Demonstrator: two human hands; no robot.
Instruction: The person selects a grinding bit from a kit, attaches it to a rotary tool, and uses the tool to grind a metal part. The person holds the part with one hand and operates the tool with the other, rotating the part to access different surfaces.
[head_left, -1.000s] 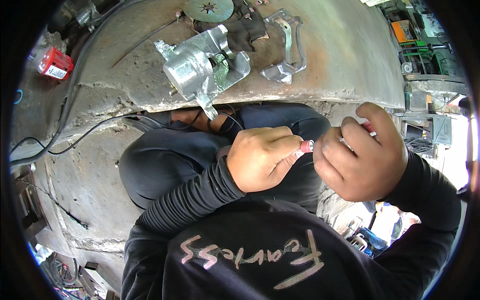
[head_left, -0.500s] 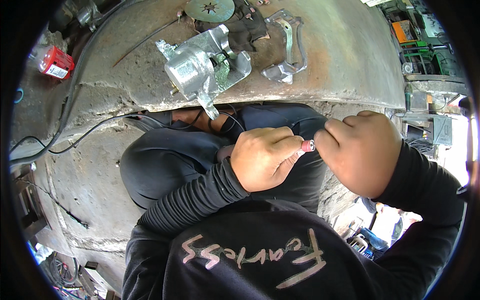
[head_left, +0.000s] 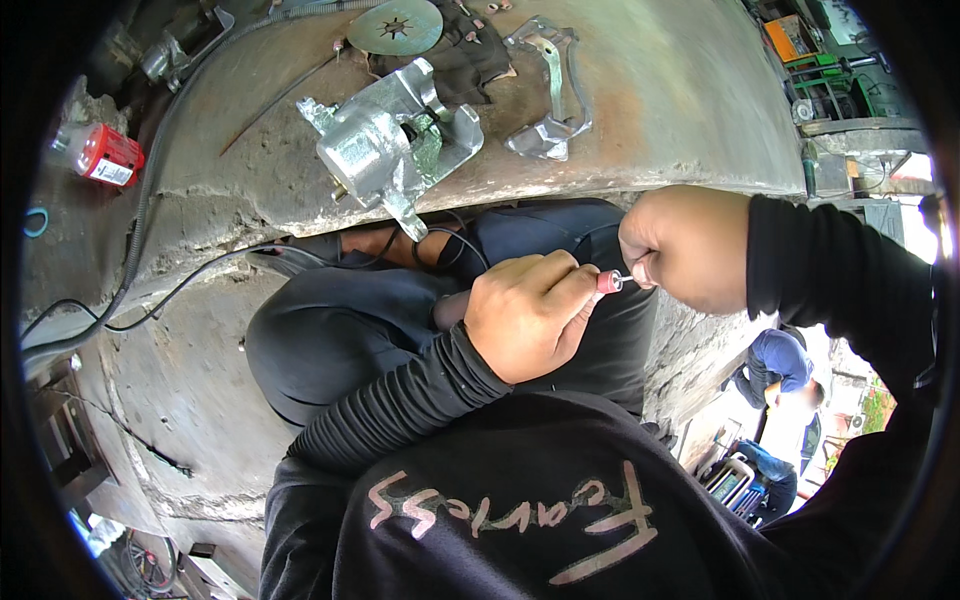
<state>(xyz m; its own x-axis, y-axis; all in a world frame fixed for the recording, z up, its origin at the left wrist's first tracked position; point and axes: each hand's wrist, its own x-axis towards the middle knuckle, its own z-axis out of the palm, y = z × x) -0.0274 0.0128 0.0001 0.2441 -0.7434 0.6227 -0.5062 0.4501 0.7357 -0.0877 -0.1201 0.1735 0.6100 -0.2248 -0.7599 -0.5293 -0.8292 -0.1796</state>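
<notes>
In front of my lap, the closed fingers of my left hand (head_left: 525, 312) grip a small dark-red cylinder (head_left: 608, 282). A thin pale metal shank (head_left: 627, 279) reaches from the cylinder's right end to my right hand (head_left: 690, 245). Its closed thumb and fingers pinch that shank, whose far end they hide. Beyond my hands, a silver metal part shaped like a brake caliper (head_left: 365, 150) lies on the raised concrete ledge, and neither hand touches it. To its right rests a silver bracket (head_left: 560, 95).
On the ledge (head_left: 680, 110) lie a greenish round disc (head_left: 395, 27) with a star-shaped hole and a dark cloth (head_left: 485, 65). A black cable (head_left: 190, 255) runs across the left, near a red-labelled clear container (head_left: 110, 155). Another person (head_left: 785, 360) bends at lower right.
My right hand has drawn its fingers round, and the thin shank now shows between it and the red cylinder. My left hand keeps its hold. The view has shifted slightly.
</notes>
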